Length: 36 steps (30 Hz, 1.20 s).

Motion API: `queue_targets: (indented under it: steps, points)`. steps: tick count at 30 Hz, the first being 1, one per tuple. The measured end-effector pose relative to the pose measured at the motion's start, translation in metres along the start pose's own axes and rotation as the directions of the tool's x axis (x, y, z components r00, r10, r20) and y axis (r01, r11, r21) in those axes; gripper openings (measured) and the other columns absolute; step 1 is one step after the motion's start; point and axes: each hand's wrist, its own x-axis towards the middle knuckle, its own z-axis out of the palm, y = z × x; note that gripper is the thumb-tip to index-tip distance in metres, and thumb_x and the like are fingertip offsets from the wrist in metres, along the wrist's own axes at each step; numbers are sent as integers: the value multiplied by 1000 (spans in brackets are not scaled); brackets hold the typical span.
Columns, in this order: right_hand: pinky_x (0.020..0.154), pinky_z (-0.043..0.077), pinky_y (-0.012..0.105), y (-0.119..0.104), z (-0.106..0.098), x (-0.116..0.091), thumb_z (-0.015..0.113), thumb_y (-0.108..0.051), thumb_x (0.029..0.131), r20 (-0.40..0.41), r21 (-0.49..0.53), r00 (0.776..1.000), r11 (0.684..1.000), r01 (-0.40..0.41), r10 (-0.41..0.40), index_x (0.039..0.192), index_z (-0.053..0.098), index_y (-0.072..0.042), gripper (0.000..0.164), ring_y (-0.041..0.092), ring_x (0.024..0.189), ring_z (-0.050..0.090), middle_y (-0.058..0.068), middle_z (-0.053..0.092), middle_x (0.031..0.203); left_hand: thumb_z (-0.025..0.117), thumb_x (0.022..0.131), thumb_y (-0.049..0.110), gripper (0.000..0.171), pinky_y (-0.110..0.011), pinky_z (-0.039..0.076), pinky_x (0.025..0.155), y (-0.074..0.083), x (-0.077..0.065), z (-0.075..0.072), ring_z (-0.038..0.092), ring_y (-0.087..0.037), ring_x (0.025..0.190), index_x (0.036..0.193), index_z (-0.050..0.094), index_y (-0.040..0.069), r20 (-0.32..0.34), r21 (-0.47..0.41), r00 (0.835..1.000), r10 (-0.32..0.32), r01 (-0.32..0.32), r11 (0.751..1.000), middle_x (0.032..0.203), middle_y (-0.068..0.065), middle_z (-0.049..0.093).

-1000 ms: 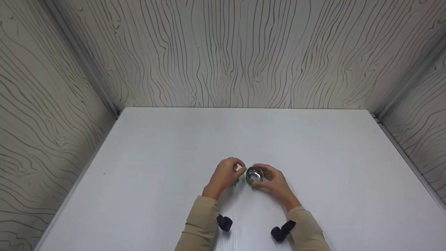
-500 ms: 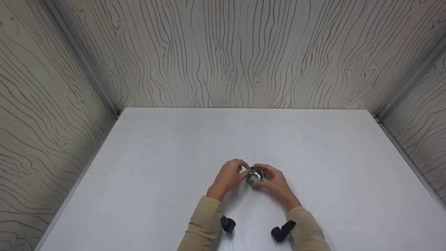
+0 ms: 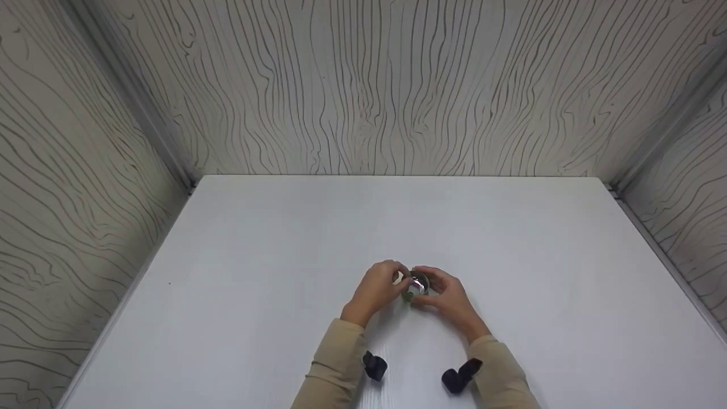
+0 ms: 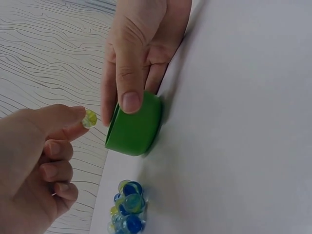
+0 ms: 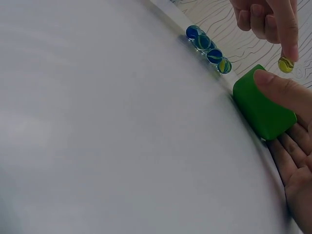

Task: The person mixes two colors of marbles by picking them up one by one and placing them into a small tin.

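Note:
Between thumb and index finger, my left hand (image 3: 372,292) pinches a clear yellow marble (image 4: 89,118), the other fingers curled in. It is just over the mouth of a small green bowl (image 4: 135,127) with a shiny inside. My right hand (image 3: 452,300) holds that bowl upright on the table, thumb on the near side and fingers round the far side. On the table beside the bowl lies a cluster of several blue, yellow and clear glass marbles (image 4: 130,204), also visible in the right wrist view; my left hand hides it in the head view.
The white tabletop (image 3: 272,238) stretches out on every side of my hands. Walls with a wood-grain pattern (image 3: 363,85) stand at the back and both sides. A black camera mount (image 3: 375,366) sits on the left sleeve, another (image 3: 460,376) on the right.
My left hand has moved right, from beside the bowl to its rim, covering part of the opening in the head view. My right hand and the bowl have stayed in place.

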Motion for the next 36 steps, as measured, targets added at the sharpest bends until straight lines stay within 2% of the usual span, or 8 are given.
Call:
queue_targets:
  steps: [7,13,18,20,26,31,36]
  points:
    - [113,37,37,1,0,0,81,-10,73,12,0,1000,1000,6,-6,131,56,-6,63,31,137,46,14,56,139,65,91,20,13,-19,43,69,-1,1,2,52,-6,78,98,71,10,34,-5,999,-35,36,999,92,-2,68]
    - [112,38,37,2,0,1,82,-11,73,8,-3,1000,1000,9,-9,131,56,-6,63,31,136,47,14,57,138,66,91,19,14,-19,39,66,-3,2,6,46,-6,74,99,71,9,50,-23,998,-22,24,999,87,-3,65]
    - [111,39,39,3,0,1,80,-10,75,17,1,999,999,48,-48,131,55,-3,62,33,135,47,17,56,138,66,90,17,13,-18,37,65,-3,2,8,43,-5,72,97,72,8,42,-26,999,-6,8,1000,84,-2,63]
    - [111,39,38,3,-1,1,80,-9,76,19,2,998,998,58,-58,131,55,-2,61,31,134,49,18,56,137,66,90,17,12,-18,37,64,-2,2,8,42,-5,71,97,71,8,41,-23,999,-6,7,1000,83,-2,62]
    - [110,41,31,3,-1,1,80,-10,75,7,0,999,999,48,-48,131,56,-3,61,14,129,54,17,57,137,67,89,18,13,-18,37,63,-2,1,8,43,-5,70,97,71,7,39,-4,999,-5,5,1000,81,-2,62]
    - [110,41,31,3,0,1,81,-10,74,2,5,999,999,35,-35,131,56,-5,62,13,129,54,16,57,138,66,90,17,13,-18,38,64,-4,0,7,43,-5,71,97,72,7,25,-7,1000,11,-11,1000,83,-4,64]
    - [109,41,26,3,0,1,81,-9,74,-3,3,1000,1000,28,-28,131,56,-4,62,15,130,54,16,57,137,66,90,18,15,-20,43,68,-6,-2,3,50,-7,75,99,72,8,8,-6,1000,7,-7,1000,90,-7,69]
